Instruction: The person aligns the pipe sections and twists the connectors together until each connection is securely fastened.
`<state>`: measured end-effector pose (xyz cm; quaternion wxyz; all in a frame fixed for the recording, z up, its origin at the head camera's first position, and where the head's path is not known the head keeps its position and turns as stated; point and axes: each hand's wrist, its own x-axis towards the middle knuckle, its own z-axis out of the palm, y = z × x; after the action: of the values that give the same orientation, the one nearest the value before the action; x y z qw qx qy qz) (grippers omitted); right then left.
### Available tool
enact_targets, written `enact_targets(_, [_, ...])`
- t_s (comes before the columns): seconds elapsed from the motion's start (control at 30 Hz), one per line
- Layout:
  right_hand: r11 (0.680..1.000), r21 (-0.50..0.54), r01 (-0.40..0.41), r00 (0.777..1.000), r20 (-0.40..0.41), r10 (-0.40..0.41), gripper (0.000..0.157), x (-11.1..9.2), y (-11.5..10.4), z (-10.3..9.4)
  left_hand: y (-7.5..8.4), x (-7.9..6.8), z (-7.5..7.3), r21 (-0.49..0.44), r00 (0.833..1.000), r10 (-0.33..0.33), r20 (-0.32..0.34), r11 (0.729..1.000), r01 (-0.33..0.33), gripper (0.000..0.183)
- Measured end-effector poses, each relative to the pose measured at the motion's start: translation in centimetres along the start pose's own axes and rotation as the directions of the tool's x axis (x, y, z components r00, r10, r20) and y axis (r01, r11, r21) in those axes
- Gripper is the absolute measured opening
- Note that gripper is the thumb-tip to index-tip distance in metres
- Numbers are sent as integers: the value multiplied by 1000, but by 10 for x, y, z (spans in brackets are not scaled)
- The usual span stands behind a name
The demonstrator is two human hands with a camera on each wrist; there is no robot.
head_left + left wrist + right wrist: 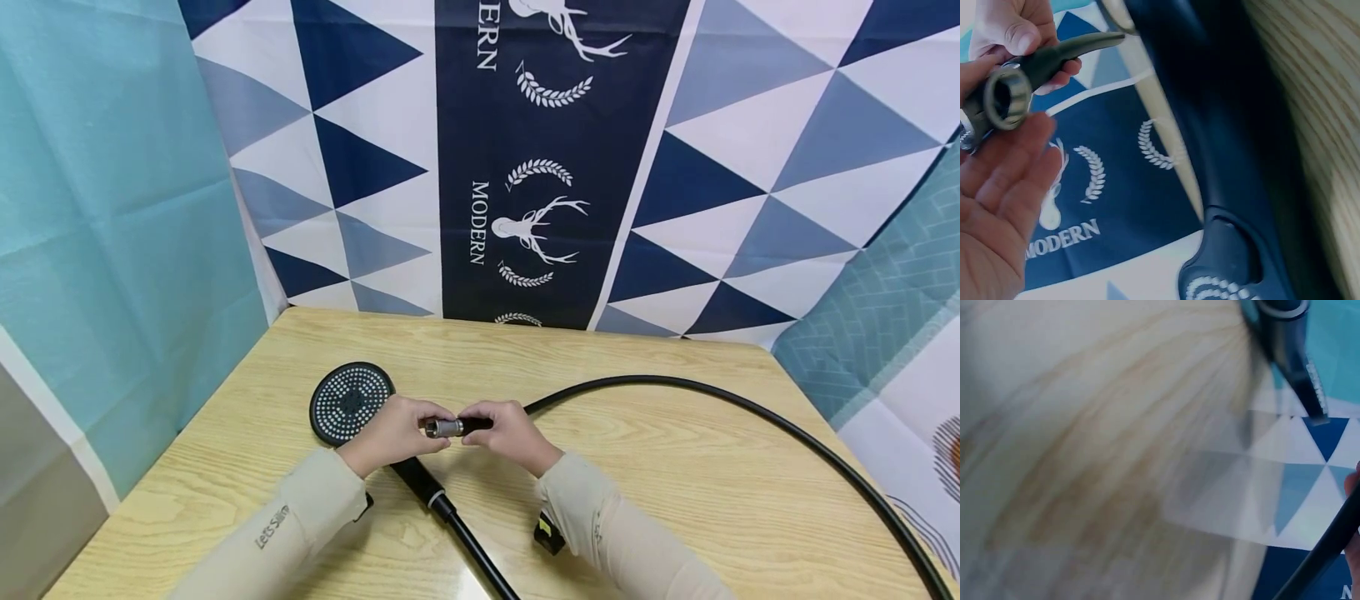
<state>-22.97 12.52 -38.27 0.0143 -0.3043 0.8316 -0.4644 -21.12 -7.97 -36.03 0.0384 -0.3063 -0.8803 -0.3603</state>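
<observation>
My left hand [397, 429] pinches a silver metal connector nut [446, 428] between thumb and fingers. Just beside it, the thumb and fingers of my right hand [516, 433] hold the black end of a hose [652, 380] behind that nut. Seen from the left wrist, the nut's round opening [1025, 94] faces the camera, and the hose's tapered black sleeve [1075, 50] passes through the right hand. Under my left forearm lies a round black shower head [351, 403], nozzles up, its handle [417, 480] joined to a black hose [480, 546] running toward the front edge.
Both hands work over a wooden table [637, 483]. The hose sweeps in a wide arc across its right side and leaves the view at lower right. A patterned cloth [375, 167] hangs along the back edge, with a teal cloth [112, 208] at the left.
</observation>
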Motion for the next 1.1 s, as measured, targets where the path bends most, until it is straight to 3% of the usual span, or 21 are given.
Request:
enact_targets(0.17, [995, -100, -29, 999, 18, 31, 23, 8, 12, 9, -8, 8, 8, 97, 990, -124, 72, 988, 117, 21])
enact_targets(0.27, [989, -143, -33, 998, 52, 41, 23, 14, 16, 14, -11, 10, 11, 155, 982, -164, 96, 977, 148, 21])
enact_targets(0.5, [972, -231, 29, 990, 141, 4, 22, 22, 22, 21, -17, 11, 13, 144, 951, -265, 162, 959, 243, 19])
enact_targets(0.67, [949, -311, 57, 989, 150, -10, 21, 25, 22, 21, -20, 15, 14, 168, 942, -283, 183, 953, 253, 20])
enact_targets(0.9, [899, -424, 112, 978, 206, -25, 21, 26, 19, 21, -22, 20, 19, 262, 938, -270, 216, 942, 211, 17])
enact_targets(1.1, [891, -442, 107, 969, 247, 6, 21, 30, 15, 24, -24, 18, 20, 306, 935, -296, 197, 924, 228, 14])
